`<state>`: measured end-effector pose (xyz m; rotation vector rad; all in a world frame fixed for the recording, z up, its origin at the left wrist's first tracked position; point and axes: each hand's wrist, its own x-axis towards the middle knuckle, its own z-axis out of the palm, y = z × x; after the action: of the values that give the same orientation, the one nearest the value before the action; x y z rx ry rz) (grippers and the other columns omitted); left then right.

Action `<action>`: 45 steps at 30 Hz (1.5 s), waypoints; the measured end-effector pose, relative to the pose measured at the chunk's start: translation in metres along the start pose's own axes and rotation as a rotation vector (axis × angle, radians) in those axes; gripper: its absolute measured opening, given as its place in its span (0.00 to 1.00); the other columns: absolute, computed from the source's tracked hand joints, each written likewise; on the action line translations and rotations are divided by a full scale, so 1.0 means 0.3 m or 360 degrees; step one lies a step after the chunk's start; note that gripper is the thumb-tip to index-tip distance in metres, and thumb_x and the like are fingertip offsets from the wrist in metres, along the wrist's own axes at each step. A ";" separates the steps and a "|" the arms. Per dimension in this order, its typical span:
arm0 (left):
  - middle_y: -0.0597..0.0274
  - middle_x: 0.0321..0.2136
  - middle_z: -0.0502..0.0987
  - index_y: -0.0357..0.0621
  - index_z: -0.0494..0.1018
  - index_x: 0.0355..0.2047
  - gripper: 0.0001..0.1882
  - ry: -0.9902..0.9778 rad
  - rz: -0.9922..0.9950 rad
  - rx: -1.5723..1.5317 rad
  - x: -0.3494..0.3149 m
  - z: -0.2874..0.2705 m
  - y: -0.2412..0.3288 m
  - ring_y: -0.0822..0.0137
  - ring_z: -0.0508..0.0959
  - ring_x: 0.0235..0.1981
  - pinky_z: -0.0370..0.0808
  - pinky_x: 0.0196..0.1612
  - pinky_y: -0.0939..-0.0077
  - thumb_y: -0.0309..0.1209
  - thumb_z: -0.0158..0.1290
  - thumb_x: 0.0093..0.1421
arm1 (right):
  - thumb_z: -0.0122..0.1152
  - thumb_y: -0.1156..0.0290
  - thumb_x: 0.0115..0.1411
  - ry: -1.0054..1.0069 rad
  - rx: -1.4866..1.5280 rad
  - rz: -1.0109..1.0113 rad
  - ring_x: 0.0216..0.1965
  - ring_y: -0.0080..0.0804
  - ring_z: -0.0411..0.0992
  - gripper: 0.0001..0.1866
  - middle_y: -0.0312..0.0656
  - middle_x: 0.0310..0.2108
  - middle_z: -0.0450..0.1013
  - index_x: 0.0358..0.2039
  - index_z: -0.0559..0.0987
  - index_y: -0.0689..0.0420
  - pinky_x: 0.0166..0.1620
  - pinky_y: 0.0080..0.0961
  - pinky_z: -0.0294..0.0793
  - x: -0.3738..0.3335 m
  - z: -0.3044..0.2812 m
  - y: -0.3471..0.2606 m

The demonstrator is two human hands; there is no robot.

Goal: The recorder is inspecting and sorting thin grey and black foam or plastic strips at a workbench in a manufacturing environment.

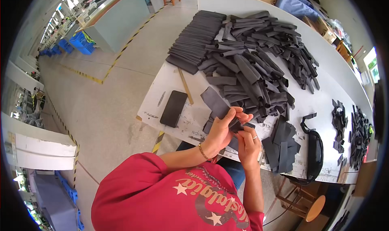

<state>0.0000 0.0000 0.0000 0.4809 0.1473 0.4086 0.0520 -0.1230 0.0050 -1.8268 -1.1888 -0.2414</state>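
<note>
My left hand (221, 129) and my right hand (248, 145) meet at the near edge of a white table (152, 97). Between their bent fingers is a dark grey fabric strip (236, 127), partly hidden by the fingers. Beside my left hand, a flat dark grey fabric piece (214, 102) lies on the table; whether it joins the held strip I cannot tell. Beyond both hands spreads a heap of dark fabric tubes (245, 70). To the right of my right hand are overlapping flat dark pieces (281, 143).
A tidy row of dark tubes (195, 38) occupies the far left. Left of my hands lie a black phone (173, 109) and a wooden stick (185, 85). Rightward are a black mesh pouch (315, 156) and small dark scraps (360, 137). A wooden stool (315, 208) stands below.
</note>
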 end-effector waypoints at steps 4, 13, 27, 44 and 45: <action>0.56 0.39 0.79 0.40 0.69 0.47 0.17 0.0067 0.0016 0.0073 0.003 -0.009 0.030 0.56 0.76 0.51 0.68 0.57 0.63 0.40 0.45 0.69 | 0.64 0.81 0.53 -0.0009 0.0141 0.0235 0.32 0.39 0.74 0.08 0.46 0.37 0.73 0.33 0.74 0.63 0.32 0.32 0.75 0.006 0.022 -0.031; 0.47 0.49 0.76 0.35 0.69 0.50 0.20 -0.0034 0.0174 -0.0007 0.067 -0.013 0.069 0.55 0.73 0.55 0.66 0.61 0.60 0.41 0.44 0.69 | 0.63 0.81 0.56 0.0557 0.0937 0.0899 0.40 0.23 0.68 0.07 0.40 0.42 0.69 0.34 0.74 0.62 0.43 0.18 0.70 -0.014 0.074 -0.044; 0.46 0.55 0.70 0.35 0.65 0.55 0.21 0.0018 -0.0070 -0.0138 0.063 -0.075 0.068 0.52 0.69 0.58 0.64 0.64 0.59 0.39 0.41 0.70 | 0.64 0.75 0.59 0.0508 0.1493 0.1379 0.27 0.13 0.65 0.04 0.29 0.26 0.72 0.32 0.78 0.62 0.33 0.12 0.63 -0.012 0.064 0.004; 0.50 0.44 0.77 0.38 0.71 0.50 0.16 -0.0248 -0.0179 0.0114 0.029 -0.126 0.098 0.55 0.78 0.47 0.76 0.51 0.60 0.33 0.53 0.64 | 0.64 0.78 0.57 0.0379 0.0266 0.0521 0.23 0.23 0.65 0.04 0.36 0.25 0.71 0.29 0.76 0.61 0.27 0.19 0.64 0.000 -0.004 -0.081; 0.51 0.42 0.78 0.38 0.74 0.47 0.14 -0.0336 -0.0159 0.0155 0.025 -0.137 0.100 0.56 0.79 0.44 0.78 0.48 0.61 0.32 0.55 0.63 | 0.64 0.80 0.55 0.0393 0.0257 0.0496 0.24 0.26 0.67 0.05 0.38 0.25 0.71 0.29 0.76 0.61 0.28 0.20 0.65 0.003 -0.009 -0.086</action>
<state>-0.0131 0.0446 -0.0222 0.6065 -0.0132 0.2513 0.0327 -0.1216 0.0221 -1.7535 -0.7214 -0.1804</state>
